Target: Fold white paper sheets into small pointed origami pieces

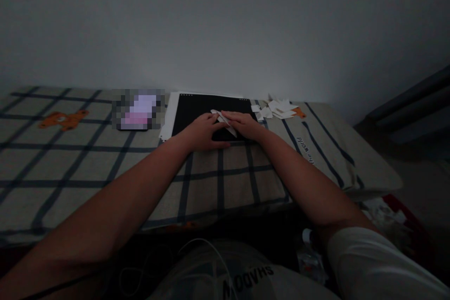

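A small folded piece of white paper [230,128] lies slantwise between my hands, above a black sheet [197,108]. My left hand [204,132] has its fingers on the paper's left side, its thumb stretched out along the near edge of the black sheet. From the right, my right hand [244,124] presses its fingers together against the same paper, covering part of it. White sheets [171,108] stick out from under the black one at the left and back.
A pile of white paper pieces [281,108] sits right of the black sheet. A phone [140,110], blurred, lies to the left. A checked cloth [94,159] covers the table, which meets a wall [211,28] behind. Below right are a clear bottle [311,260] and a red container [415,225].
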Demonstrator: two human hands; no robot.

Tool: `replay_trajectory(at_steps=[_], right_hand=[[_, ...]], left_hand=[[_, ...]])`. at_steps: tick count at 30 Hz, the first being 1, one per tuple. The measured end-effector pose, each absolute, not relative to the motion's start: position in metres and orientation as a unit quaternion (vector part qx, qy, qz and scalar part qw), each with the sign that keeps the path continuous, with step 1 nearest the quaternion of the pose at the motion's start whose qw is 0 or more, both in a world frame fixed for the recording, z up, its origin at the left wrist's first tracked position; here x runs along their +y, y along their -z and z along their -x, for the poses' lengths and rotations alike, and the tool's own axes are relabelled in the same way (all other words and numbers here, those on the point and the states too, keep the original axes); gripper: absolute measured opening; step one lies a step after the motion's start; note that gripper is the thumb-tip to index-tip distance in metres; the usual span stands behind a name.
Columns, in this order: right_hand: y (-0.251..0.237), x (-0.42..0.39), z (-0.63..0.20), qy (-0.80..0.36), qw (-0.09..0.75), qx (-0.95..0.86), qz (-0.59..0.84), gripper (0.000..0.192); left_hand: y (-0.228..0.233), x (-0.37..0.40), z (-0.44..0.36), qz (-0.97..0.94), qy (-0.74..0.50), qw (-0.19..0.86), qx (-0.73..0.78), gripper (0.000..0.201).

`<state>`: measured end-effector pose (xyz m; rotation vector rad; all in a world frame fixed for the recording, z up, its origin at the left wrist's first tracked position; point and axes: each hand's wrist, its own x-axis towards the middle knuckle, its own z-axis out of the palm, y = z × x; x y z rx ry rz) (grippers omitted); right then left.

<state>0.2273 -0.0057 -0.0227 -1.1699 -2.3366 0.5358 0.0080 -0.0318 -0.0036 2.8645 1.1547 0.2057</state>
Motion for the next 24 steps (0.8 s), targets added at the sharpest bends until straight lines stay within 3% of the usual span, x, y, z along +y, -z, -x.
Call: replay_trajectory(at_steps=[9,19,24], right_hand=[[0.023,-0.005,-0.229,-0.165,0.202,-0.868,0.423,0.050],[0.018,-0.015,-0.219,-0.089,0.126,-0.871,0.466,0.051],[0.020,-0.015,-0.218,-0.075,0.111,-0.876,0.464,0.052]], left_hand=[[-0.001,-0.024,0.011,-0.938,-0.082,0.050,0.334,0.075],[-0.007,-0.019,0.015,-0.919,-0.140,-0.012,0.367,0.045],[-0.002,-0.023,0.006,-0.922,-0.127,0.001,0.365,0.060]])
